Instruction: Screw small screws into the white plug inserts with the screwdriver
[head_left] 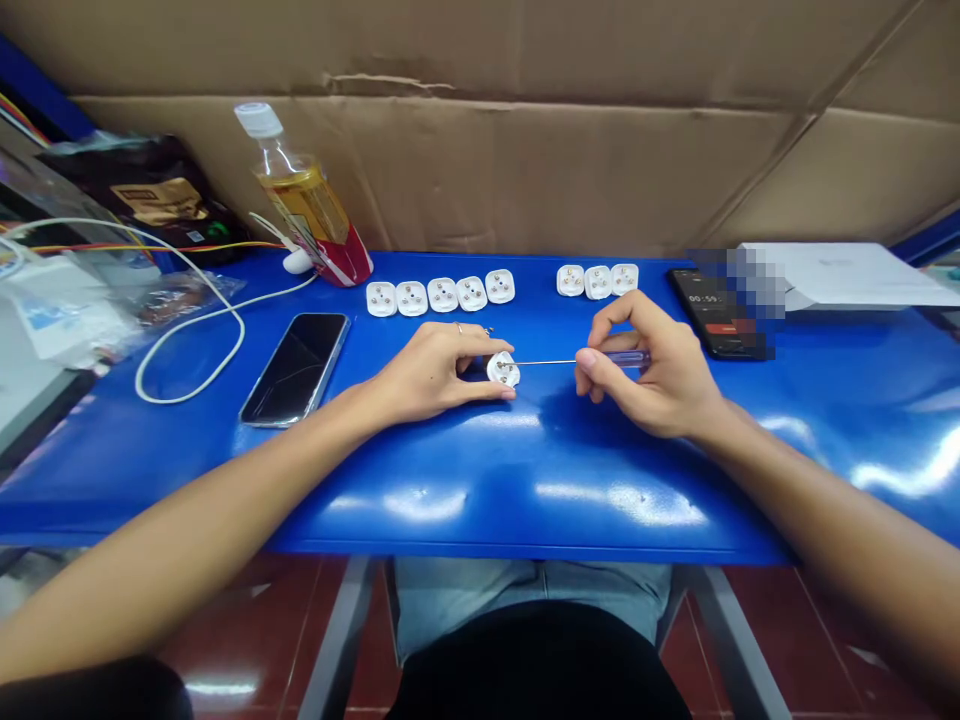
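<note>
In the middle of the blue table, my left hand [442, 372] is closed around a small white electrical plug housing [502, 376], pinched between thumb and fingers. Metal terminals show on its upturned face. My right hand [645, 365] grips the purple see-through handle of a thin screwdriver [541, 362], pointing left. The shaft is nearly level and its tip meets one of the terminals. Behind my hands, several matching plug housings [443, 295] stand in a row at left, and three more plug housings [598, 282] at right.
A phone [295, 370] lies left of my left hand, near a white cable [196, 290] and a drink bottle [315, 210]. At the right are a second phone [712, 312] with a timer and a white box [832, 272]. Cardboard [525, 170] walls the table's back edge.
</note>
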